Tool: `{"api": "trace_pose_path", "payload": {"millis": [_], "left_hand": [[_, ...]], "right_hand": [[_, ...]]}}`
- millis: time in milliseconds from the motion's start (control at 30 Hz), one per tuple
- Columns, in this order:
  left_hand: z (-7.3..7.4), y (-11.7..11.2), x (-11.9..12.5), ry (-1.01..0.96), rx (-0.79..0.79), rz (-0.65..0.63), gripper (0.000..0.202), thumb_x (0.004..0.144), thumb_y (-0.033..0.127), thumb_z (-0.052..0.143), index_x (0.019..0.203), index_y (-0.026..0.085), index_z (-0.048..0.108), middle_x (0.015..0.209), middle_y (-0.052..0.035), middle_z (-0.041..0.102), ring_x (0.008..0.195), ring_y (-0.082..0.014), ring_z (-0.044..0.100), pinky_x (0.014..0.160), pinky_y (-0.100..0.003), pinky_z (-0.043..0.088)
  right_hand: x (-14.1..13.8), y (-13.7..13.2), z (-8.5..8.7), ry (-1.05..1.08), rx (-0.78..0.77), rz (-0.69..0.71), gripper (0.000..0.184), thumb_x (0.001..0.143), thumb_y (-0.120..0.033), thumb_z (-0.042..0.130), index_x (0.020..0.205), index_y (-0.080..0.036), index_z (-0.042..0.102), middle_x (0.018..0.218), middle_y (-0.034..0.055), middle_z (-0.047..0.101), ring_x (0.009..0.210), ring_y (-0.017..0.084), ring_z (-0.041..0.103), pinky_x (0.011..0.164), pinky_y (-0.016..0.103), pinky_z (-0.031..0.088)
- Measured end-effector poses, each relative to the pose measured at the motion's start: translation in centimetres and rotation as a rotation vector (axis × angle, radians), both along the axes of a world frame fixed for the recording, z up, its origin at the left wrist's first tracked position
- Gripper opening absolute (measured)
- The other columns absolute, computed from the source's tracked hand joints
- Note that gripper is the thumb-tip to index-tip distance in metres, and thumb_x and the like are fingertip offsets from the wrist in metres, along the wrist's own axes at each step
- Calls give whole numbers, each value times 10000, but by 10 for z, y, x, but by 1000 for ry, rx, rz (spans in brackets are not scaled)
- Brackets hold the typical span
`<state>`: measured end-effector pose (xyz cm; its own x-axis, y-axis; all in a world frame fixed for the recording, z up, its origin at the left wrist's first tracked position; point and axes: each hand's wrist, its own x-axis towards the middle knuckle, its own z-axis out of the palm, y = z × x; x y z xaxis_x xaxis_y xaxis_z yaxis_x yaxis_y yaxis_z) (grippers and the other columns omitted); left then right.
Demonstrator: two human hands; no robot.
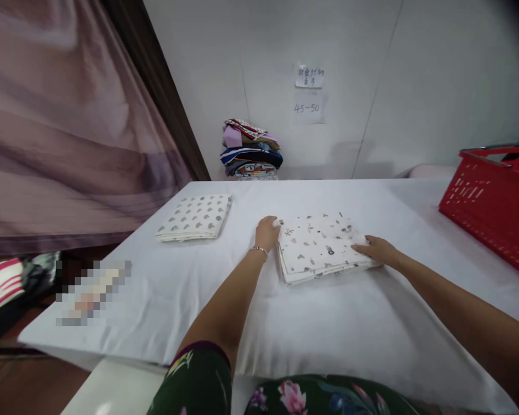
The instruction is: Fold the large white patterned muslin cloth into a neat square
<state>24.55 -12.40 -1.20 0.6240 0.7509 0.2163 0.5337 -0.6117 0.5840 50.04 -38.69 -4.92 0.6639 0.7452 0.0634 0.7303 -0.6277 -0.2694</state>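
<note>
A folded white cloth with small printed figures (pixel 320 245) lies on the white-covered table (pixel 328 323) in front of me. My left hand (pixel 267 232) grips its far left corner, fingers curled round the edge. My right hand (pixel 378 249) rests at the cloth's right edge, its fingers flat on the fabric. A thin bracelet circles my left wrist. A second folded cloth with grey spots (pixel 195 218) lies apart at the table's left.
A red plastic basket (pixel 497 202) stands at the right edge. A stack of folded colourful fabrics (pixel 251 148) sits against the back wall under two paper notes (pixel 309 92). A mauve curtain (pixel 60 127) hangs at the left.
</note>
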Motion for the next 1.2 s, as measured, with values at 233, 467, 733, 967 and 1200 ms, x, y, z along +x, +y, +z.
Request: {"api": "trace_pose_path", "payload": {"millis": [233, 467, 733, 967, 1200], "left_hand": [[5, -69, -57, -67, 57, -447, 147, 794, 298, 589, 892, 234, 677, 915, -11, 665, 909, -168, 573, 859, -302, 424], [0, -88, -70, 115, 172, -491, 130, 779, 276, 605, 884, 244, 676, 964, -27, 658, 976, -220, 536, 840, -355, 387], [8, -98, -76, 87, 402, -446, 286, 916, 262, 375, 753, 171, 592, 801, -54, 606, 841, -184, 526, 793, -346, 372], [-8, -107, -94, 86, 412, -474, 211, 904, 280, 422, 801, 176, 574, 895, -46, 600, 905, -180, 510, 788, -326, 384], [-16, -106, -102, 28, 340, -514, 147, 816, 292, 578, 937, 210, 595, 1016, -37, 594, 996, -194, 490, 846, -345, 381]], "right_hand": [[-56, -3, 33, 81, 283, 282, 437, 834, -504, 397, 1116, -223, 579, 1193, 71, 566, 1074, 257, 524, 830, 365, 476], [-94, -1, 23, 187, 181, 528, 384, 819, -495, 434, 999, -240, 658, 1163, 50, 586, 1083, 252, 520, 957, 402, 405], [-100, -4, 24, 257, 347, 484, 292, 839, -433, 429, 828, -232, 641, 962, 43, 649, 893, 212, 589, 804, 351, 477], [-114, -6, 10, 54, 417, 554, 227, 876, -317, 421, 863, -228, 629, 1003, 51, 644, 965, 211, 571, 865, 387, 452], [-102, -18, 5, -153, 501, 533, 202, 850, -311, 486, 946, -223, 641, 1002, 56, 646, 956, 227, 578, 862, 410, 443]]}}
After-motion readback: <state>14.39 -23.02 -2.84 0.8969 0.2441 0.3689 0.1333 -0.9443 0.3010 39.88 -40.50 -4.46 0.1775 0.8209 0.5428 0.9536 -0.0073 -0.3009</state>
